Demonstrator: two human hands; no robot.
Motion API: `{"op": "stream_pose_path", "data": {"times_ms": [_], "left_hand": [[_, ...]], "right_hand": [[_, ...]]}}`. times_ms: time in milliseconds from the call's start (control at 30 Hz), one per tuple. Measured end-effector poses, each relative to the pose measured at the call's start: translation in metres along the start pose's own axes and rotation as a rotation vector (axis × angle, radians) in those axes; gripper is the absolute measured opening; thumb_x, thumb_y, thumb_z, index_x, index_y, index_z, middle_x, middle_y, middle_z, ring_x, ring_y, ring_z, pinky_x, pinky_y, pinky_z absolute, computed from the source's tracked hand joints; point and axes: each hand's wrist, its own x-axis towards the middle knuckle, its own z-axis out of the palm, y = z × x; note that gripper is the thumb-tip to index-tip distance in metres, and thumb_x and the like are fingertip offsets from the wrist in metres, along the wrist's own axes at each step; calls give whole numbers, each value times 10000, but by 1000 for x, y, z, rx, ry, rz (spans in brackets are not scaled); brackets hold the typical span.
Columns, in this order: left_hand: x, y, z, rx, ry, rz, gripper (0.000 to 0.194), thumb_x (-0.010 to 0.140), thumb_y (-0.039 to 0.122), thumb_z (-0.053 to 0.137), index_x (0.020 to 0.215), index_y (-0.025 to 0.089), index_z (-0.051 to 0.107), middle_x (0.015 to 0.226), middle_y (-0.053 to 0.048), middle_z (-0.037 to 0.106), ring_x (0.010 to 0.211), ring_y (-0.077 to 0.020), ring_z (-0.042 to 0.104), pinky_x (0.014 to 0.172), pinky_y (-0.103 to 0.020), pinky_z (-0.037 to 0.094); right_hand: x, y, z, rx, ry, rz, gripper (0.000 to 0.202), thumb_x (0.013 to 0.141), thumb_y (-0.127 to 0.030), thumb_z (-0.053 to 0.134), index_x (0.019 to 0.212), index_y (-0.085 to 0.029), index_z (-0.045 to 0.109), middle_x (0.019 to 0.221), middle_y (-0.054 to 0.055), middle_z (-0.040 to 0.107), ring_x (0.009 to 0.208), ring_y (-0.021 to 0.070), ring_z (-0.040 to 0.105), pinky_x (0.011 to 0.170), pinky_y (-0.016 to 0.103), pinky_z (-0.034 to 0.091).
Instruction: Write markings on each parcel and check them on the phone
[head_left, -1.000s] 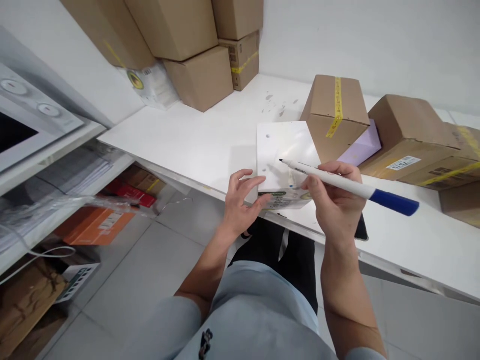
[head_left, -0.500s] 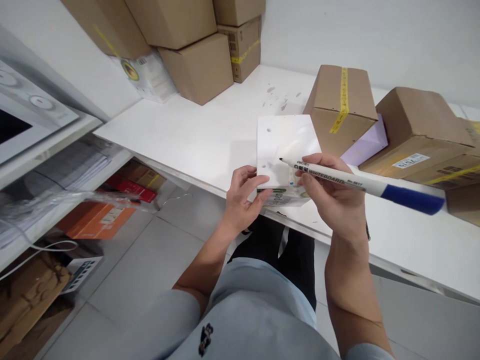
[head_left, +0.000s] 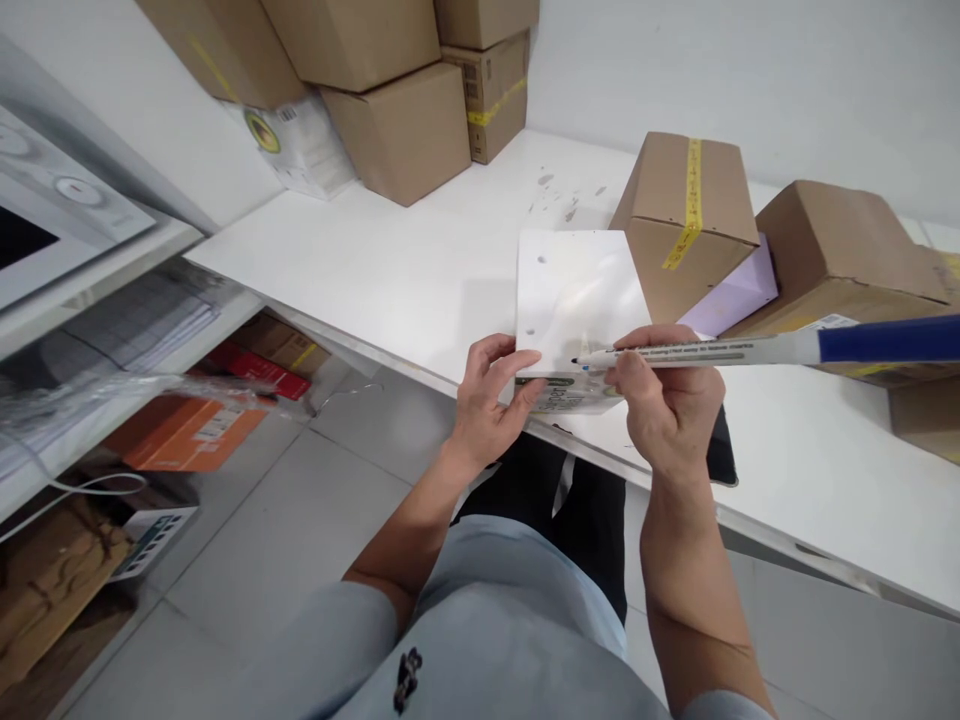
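A white box [head_left: 574, 290] with printing on its near side stands at the front edge of the white table. My left hand [head_left: 495, 395] grips its near left corner, thumb on the near face and fingers on the top. In my right hand [head_left: 667, 400] is a whiteboard marker [head_left: 757, 352] with a white barrel and a blue cap on its rear end. The marker's dark tip is over the near edge of the box top, beside a small blue mark; whether it touches cannot be made out.
A black flat device [head_left: 721, 455] lies partly behind my right wrist. Cardboard boxes [head_left: 694, 200] stand at the right, beside a lilac box [head_left: 739, 290]. More cartons [head_left: 409, 130] are stacked at the back left. Low shelves [head_left: 225, 345] with an orange box [head_left: 187, 430] are on the left.
My right hand has moved slightly down, bringing the marker tip right and toward the near edge of the box top. The marker's rear end has swung upward. The black device has come into view.
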Motion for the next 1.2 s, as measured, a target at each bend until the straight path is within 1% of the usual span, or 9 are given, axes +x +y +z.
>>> {"op": "stream_pose_path", "data": {"times_ms": [100,200,400,567,667,733,933,1100,1200], "left_hand": [[-1,0,0,-23,-3,-14,229,950,295,638,1175,262,613,1176,-73,545,1142,-184,590,868,-306,588],[-1,0,0,-31,-2,-16,237,941,280,652,1175,263,615,1176,-69,546,1139,-180,593,869,-298,583],[-1,0,-1,-7,-12,-17,243,948,304,643,1185,268,605,1189,-74,549,1153,-190,586,846,-299,582],[-2,-1,-1,24,-35,-30,245,964,342,615,1197,268,594,1203,-87,547,1168,-202,587,825,-301,587],[-3,-2,-1,50,-49,-41,260,973,382,592,1205,264,592,1211,-93,547,1171,-212,589,824,-312,589],[-3,-2,-1,39,-48,-44,261,971,380,596,1207,267,597,1209,-89,550,1181,-212,584,834,-310,584],[-3,-1,-2,44,-48,-42,253,962,356,615,1199,270,600,1211,-86,560,1167,-205,585,825,-302,577],[-3,-1,-2,36,-43,-33,254,961,353,618,1201,271,600,1212,-84,559,1159,-199,593,821,-296,576],[-3,-1,-2,45,-53,-39,256,965,365,609,1205,276,599,1214,-86,558,1156,-201,597,817,-298,580]], "right_hand": [[-1,-1,0,-7,-21,-6,189,940,-407,601,873,-234,637,580,-55,567,510,104,541,474,245,412],[-1,-2,0,-26,-41,-5,172,938,-389,605,880,-232,644,604,-51,606,521,102,561,482,237,420],[0,-2,0,-43,-67,-27,155,934,-367,609,880,-229,654,691,-40,660,543,92,573,499,229,427],[2,-4,1,-79,-84,-50,135,928,-336,600,856,-232,647,710,-42,668,513,79,537,485,227,407],[3,-6,1,-93,-93,-58,130,920,-308,594,826,-229,636,703,-43,666,500,75,535,483,225,403],[3,-6,1,-91,-93,-58,135,916,-300,598,808,-225,628,699,-42,666,496,72,533,481,222,401],[3,-6,1,-110,-101,-62,117,913,-309,607,840,-225,643,673,-46,649,480,66,496,458,209,381],[5,-7,1,-102,-99,-66,174,917,-303,594,768,-216,615,690,-40,656,476,58,488,448,210,368],[2,-3,2,-83,-71,-41,155,919,-342,603,819,-227,632,661,-41,636,494,78,514,456,223,393]]}}
